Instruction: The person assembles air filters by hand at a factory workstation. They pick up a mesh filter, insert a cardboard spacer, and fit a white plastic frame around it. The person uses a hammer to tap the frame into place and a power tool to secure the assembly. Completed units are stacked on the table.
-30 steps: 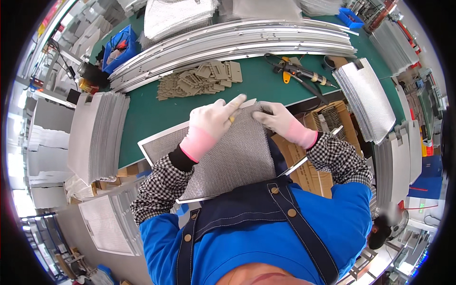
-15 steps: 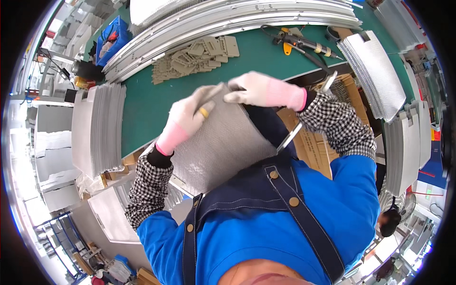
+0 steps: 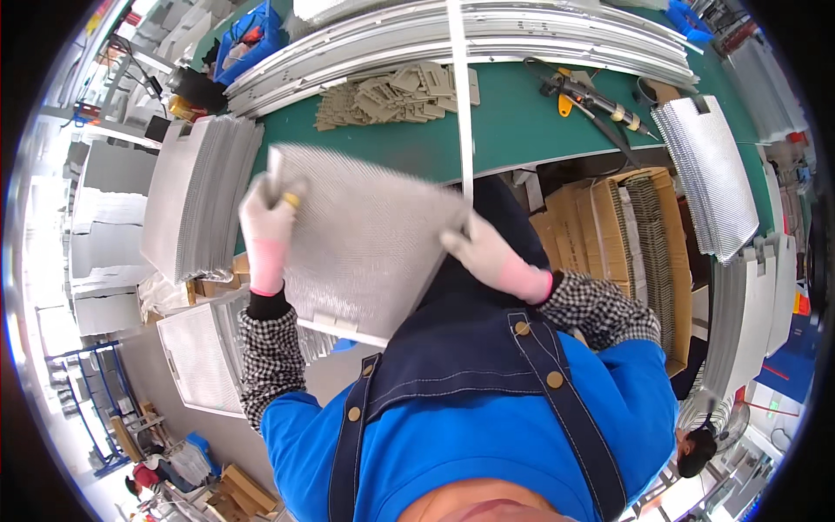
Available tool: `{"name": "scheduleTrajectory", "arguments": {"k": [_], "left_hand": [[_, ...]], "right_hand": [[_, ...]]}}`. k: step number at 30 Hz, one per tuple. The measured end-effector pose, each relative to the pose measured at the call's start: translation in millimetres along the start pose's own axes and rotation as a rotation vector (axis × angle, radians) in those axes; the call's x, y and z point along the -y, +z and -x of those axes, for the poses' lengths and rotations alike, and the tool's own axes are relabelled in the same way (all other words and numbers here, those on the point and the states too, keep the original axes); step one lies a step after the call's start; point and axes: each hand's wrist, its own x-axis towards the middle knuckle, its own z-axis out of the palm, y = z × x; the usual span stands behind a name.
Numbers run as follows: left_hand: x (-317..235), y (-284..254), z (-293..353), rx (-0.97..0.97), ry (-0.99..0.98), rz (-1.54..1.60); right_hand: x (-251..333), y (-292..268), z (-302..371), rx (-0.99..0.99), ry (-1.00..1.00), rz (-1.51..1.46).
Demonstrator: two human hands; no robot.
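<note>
A silver-grey mesh panel (image 3: 361, 235), slightly blurred, is tilted in front of my body above the near edge of the bench. My left hand (image 3: 268, 226), in a white glove with a pink cuff, grips its left edge near the upper corner. At the right edge, my right hand (image 3: 487, 254), gloved alike, has its fingers closed on the panel. A long thin white strip (image 3: 461, 96) rises from those fingers across the bench; whether they hold it too is hard to tell. A pale frame edge (image 3: 344, 329) runs along the panel's lower side.
Behind lie grey plastic pieces (image 3: 383, 97), long metal profiles (image 3: 374, 61) and an electric screwdriver (image 3: 600, 100). Stacks of mesh panels stand at left (image 3: 200, 200) and right (image 3: 704, 174). An open cardboard box (image 3: 574, 226) with packed parts sits right of my lap. A blue bin (image 3: 252, 43) is far left.
My hands have moved apart and nearer my body, the left going left along the panel. The panel has swung left. The white strip, formerly under my right forearm, now stands across the bench.
</note>
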Motion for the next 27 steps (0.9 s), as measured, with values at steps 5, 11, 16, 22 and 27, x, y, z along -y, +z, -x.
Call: {"name": "scheduleTrajectory", "arguments": {"k": [5,11,16,22,27], "left_hand": [[-111,-7,-16,-0.541,0.428,0.572],[-68,25,-57,-0.689,0.692,0.033],[-64,59,-64,-0.530,0.458,0.693],[-59,63,-76,-0.492,0.471,0.656],[-110,32,-27,-0.366,0.512,0.666]], "right_hand": [[131,-44,-80,-0.448,-0.417,-0.010],[135,-97,-110,-0.539,-0.635,0.187],[110,-95,-115,-0.510,-0.560,-0.081],[85,-102,-135,-0.507,-0.473,0.030],[115,-114,-150,-0.485,-0.559,-0.091]]}}
